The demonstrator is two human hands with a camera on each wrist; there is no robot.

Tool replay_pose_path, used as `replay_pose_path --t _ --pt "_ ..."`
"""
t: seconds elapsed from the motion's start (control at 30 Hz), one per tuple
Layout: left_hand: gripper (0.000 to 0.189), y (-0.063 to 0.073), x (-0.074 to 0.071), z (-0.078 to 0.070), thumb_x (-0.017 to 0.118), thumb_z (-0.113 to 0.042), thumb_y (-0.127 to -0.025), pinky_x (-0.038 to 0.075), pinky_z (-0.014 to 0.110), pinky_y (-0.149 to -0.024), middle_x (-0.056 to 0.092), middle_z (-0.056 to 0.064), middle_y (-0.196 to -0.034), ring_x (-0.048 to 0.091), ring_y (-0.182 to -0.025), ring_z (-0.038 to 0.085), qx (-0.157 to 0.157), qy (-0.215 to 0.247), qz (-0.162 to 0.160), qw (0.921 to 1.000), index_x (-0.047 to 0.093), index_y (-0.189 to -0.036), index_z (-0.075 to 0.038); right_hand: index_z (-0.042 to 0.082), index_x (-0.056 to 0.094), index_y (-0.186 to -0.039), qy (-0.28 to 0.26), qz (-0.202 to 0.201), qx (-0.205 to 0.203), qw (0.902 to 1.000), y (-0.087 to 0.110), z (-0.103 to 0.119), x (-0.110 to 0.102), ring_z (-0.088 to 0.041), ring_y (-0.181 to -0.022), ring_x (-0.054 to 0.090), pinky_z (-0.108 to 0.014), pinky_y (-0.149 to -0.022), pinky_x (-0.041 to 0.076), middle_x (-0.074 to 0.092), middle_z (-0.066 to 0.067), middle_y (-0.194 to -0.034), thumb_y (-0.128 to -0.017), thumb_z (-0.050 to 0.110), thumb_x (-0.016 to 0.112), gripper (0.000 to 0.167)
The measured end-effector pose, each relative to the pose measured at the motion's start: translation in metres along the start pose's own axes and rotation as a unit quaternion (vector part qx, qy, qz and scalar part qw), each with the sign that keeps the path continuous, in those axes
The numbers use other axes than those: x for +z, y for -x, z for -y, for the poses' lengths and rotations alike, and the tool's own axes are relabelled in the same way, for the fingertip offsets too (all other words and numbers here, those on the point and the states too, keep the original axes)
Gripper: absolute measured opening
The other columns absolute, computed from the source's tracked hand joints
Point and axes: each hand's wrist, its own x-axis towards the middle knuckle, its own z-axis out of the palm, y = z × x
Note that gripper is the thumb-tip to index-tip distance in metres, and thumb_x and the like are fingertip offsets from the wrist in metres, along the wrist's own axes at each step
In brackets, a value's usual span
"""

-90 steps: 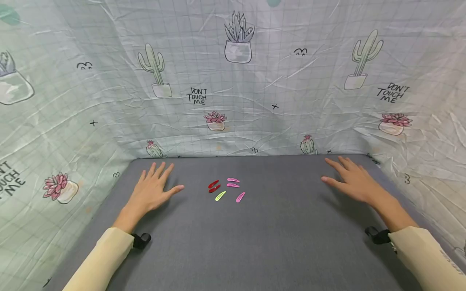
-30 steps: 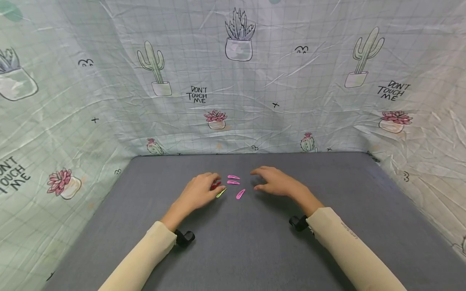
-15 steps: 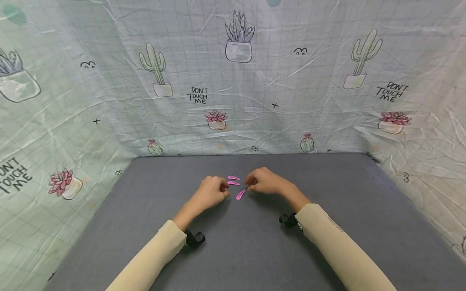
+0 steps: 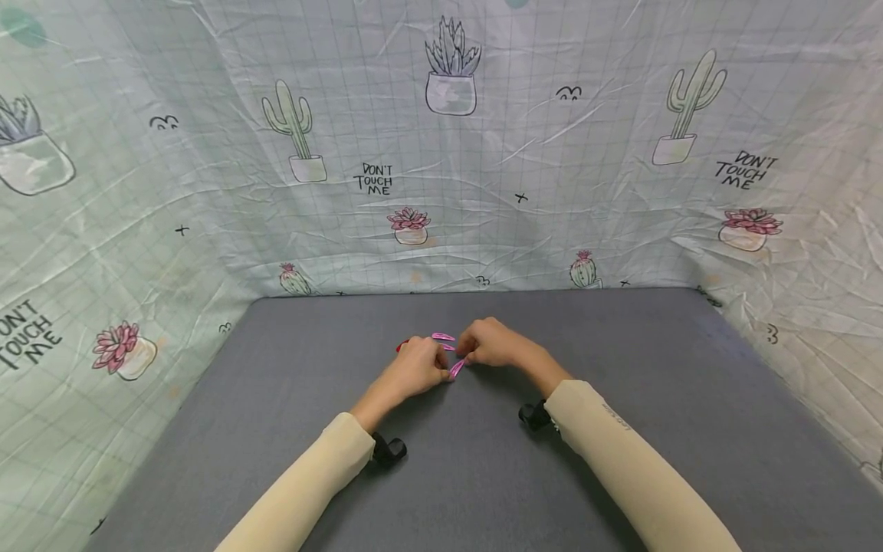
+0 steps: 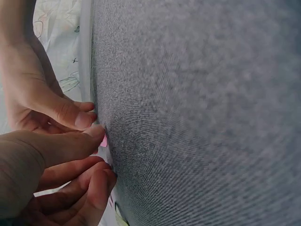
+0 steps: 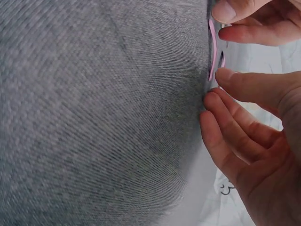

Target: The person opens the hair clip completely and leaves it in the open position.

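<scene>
In the head view a pink snap hair clip lies slanted on the grey table. My left hand is at its near end, thumb and bent fingers visibly apart in the left wrist view. At the far end is my right hand, its thumb near the clip and a gap between thumb and fingers in the right wrist view. Whether either hand touches the clip is hard to tell. Behind them lie another pink clip and a partly covered pink clip. A bit of a red clip shows beside my left hand.
The grey cloth-covered table ends at the back against a hanging sheet printed with cactus plants. The same sheet runs along both sides. The yellow-green clip is hidden from the head view by my left hand.
Both hands have come in from the table's sides toward the clips and close to each other. In the last half second, my left hand moved right, uncovering part of a red clip.
</scene>
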Motion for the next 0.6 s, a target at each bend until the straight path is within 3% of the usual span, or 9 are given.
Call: replay_pose_path --t 0.6 --pt "0.017 -0.0084 0.0029 -0.0044 0.086 -0.012 -0.082 0.037 0.021 -0.050 0.066 -0.003 -0.062 0.050 -0.054 0.008 0.003 0.010 0.022 0.9997 0.076 -0.069 -0.010 0.011 0.079 -0.085 -0.026 -0.008 0.009 0.9996 -0.0054 -0.0006 0.0036 -0.009 -0.074 0.062 -0.023 -0.066 0.050 0.077 -0.002 -0.084 -0.084 0.000 0.077 0.012"
